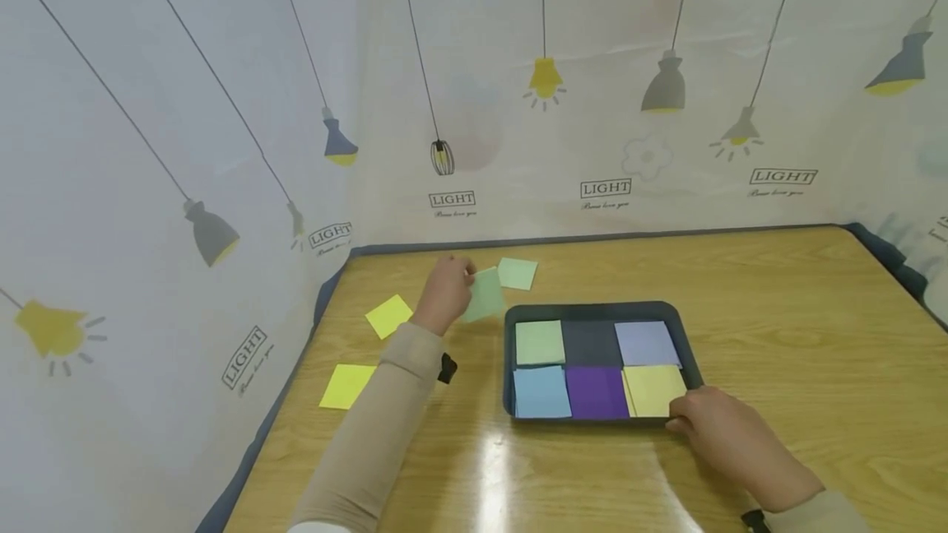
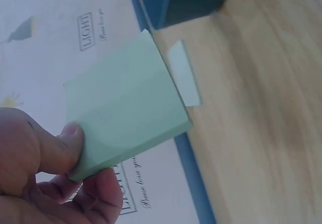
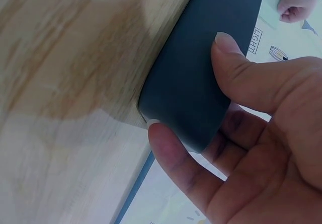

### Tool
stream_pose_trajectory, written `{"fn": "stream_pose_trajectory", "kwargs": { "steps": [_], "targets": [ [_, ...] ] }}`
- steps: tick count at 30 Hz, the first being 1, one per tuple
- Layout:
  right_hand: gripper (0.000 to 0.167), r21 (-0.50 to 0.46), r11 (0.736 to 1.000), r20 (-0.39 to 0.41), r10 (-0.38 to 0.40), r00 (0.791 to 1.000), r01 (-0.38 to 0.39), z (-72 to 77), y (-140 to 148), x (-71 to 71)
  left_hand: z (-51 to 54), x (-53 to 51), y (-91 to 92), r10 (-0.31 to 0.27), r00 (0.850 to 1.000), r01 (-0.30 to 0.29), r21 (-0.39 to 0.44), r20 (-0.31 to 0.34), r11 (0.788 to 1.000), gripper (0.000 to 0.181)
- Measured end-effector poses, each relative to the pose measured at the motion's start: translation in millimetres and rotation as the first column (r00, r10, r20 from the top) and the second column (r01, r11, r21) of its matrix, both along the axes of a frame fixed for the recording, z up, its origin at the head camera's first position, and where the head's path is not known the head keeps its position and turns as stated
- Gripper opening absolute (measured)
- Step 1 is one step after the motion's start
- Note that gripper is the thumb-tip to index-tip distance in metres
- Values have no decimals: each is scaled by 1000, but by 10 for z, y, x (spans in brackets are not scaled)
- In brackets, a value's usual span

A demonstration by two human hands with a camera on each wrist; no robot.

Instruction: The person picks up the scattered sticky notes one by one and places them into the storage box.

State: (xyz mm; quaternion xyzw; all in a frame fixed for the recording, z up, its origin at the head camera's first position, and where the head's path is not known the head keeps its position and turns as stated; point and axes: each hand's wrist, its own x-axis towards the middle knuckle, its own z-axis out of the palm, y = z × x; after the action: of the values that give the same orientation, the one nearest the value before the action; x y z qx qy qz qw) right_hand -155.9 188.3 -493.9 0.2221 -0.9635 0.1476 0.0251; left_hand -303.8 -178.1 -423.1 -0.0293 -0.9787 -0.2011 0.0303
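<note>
My left hand (image 1: 446, 293) pinches a pale green sticky note pad (image 2: 126, 98) by one corner, raised above the table left of the dark tray. In the left wrist view the thumb lies on its face and curled fingers are behind. My right hand (image 1: 722, 434) grips the dark tray (image 3: 186, 78) at its near right corner, thumb on the side wall. Inside the tray lie light green notes (image 1: 540, 343), lavender notes (image 1: 648, 344), blue notes (image 1: 543, 392), purple notes (image 1: 597, 392) and pale yellow notes (image 1: 655, 391). Bare tray floor shows between the green and lavender ones.
Another pale green pad (image 1: 518, 274) lies behind the tray, near the table's back edge. Two bright yellow pads, one farther (image 1: 388, 317) and one nearer (image 1: 346, 387), lie left, partly behind my left arm. A lamp-print sheet (image 1: 518, 146) hangs around the wooden table (image 1: 800, 319).
</note>
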Motion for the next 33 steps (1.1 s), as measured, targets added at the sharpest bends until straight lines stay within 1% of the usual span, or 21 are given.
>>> {"fn": "stream_pose_trajectory", "kwargs": {
  "steps": [2, 4, 8, 11, 15, 19, 22, 26, 29, 33],
  "targets": [
    [25, -1, 1000, -6, 1, 1000, -1, 0, 5, -2, 55, 13, 39, -16, 1000, 16, 15, -7, 1000, 20],
    [25, -1, 1000, -11, 3, 1000, -3, 1, 7, -3, 84, 30, 88, -49, 999, 49, 24, -10, 998, 20],
    [24, 2, 1000, -15, 7, 1000, -7, 1, 7, -6, 88, 71, 207, -117, 993, 117, 24, 7, 993, 18],
    [24, 4, 1000, -23, 11, 1000, -11, 0, 7, -3, 87, 94, 313, -157, 987, 157, 7, 36, 988, 17],
    [23, 7, 1000, -16, 11, 1000, -11, 12, 5, 4, 95, 124, 473, -220, 973, 222, -15, 73, 975, 17],
    [23, 5, 1000, -1, 10, 1000, -10, 21, -2, 7, 46, 139, 604, -285, 952, 292, -42, 115, 956, 18],
    [23, -1, 1000, 2, 10, 1000, -10, 14, -5, 4, -19, 139, 664, -318, 938, 327, -51, 137, 944, 18],
    [24, -3, 1000, 7, 2, 1000, -2, 6, -4, 1, -86, 150, 715, -334, 932, 346, -67, 142, 936, 18],
    [24, -4, 1000, 18, -8, 1000, 8, 5, -2, 0, -133, 152, 739, -335, 932, 348, -82, 142, 934, 18],
    [23, -2, 1000, 29, -17, 999, 17, 5, 1, 0, -173, 159, 753, -328, 934, 341, -78, 139, 937, 18]
  ]
}}
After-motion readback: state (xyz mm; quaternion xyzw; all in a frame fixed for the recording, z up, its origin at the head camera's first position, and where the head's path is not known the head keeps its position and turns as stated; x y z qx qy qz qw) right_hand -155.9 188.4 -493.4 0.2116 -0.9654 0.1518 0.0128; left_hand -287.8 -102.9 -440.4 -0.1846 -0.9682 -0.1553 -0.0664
